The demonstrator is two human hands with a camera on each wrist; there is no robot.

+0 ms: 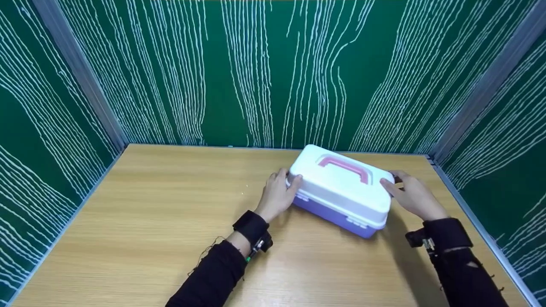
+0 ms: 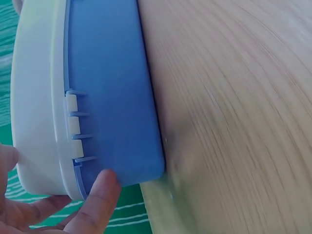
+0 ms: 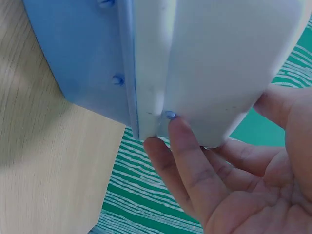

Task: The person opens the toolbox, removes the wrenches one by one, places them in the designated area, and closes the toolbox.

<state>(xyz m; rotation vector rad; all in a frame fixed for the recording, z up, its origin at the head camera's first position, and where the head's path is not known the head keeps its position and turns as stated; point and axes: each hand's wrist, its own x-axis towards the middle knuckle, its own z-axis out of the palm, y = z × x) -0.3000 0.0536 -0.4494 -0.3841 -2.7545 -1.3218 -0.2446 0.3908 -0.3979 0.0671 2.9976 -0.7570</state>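
Hands flank a plastic case point(image 1: 341, 187) that sits on the wooden table point(image 1: 149, 221), right of centre and toward the far edge, turned at a slant to the table's sides. The case has a white lid point(image 1: 337, 181) with a pink handle point(image 1: 344, 166) set flat into its top, and a purple-blue base point(image 1: 328, 215) beneath; two small latches show along its near long side.

The left hand point(image 1: 279, 194) is at the case's left end, thumb up on the lid's corner and fingers wrapped round the end, so it grips the case there. In the left wrist view a fingertip point(image 2: 100, 195) lies on the blue base near its corner, by the row of white hinge tabs point(image 2: 73, 126), and the other fingers lie against the white lid.

The right hand point(image 1: 411, 194) is at the right end, thumb on the lid's edge, fingers reaching round behind. In the right wrist view its fingers point(image 3: 187, 161) are spread and lightly bent, tips touching the seam where lid meets base, the palm cupped to the white end wall; it holds the case rather than lying flat on it.

Green walls point(image 1: 273, 72) with white wavy lines close in the table on three sides
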